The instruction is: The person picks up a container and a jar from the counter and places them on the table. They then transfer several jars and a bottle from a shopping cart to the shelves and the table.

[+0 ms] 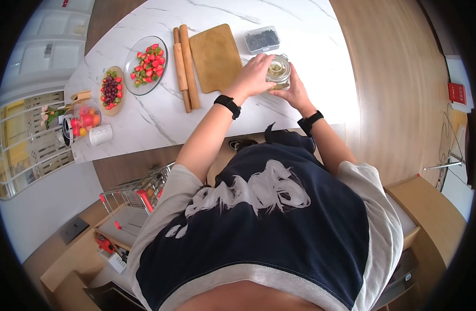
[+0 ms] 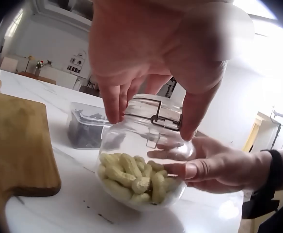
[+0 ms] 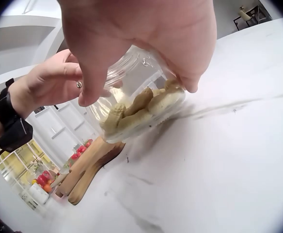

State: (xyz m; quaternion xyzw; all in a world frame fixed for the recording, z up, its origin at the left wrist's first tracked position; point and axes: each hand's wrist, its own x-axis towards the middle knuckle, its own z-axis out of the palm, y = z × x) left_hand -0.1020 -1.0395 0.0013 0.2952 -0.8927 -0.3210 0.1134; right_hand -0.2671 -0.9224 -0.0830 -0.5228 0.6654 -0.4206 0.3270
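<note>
A round glass jar (image 1: pixel 278 70) with a wire-clasp lid stands on the white marble counter (image 1: pixel 145 119). Peanuts in their shells (image 2: pixel 136 177) fill its lower part. My left hand (image 1: pixel 256 72) comes down from above, its fingers and thumb curled round the jar's lid (image 2: pixel 151 109). My right hand (image 1: pixel 296 92) grips the jar's side from the right, fingers (image 2: pixel 199 170) wrapped against the glass. In the right wrist view the jar (image 3: pixel 141 107) looks tilted under my right hand (image 3: pixel 136 73), with my left hand (image 3: pixel 54 85) on its far side.
A wooden cutting board (image 1: pixel 215 57) and two rolling pins (image 1: pixel 185 67) lie left of the jar. A clear box of dark bits (image 1: pixel 262 39) sits behind it. Further left are a strawberry bowl (image 1: pixel 146 65), a berry dish (image 1: pixel 112 89) and a white cup (image 1: pixel 100 135).
</note>
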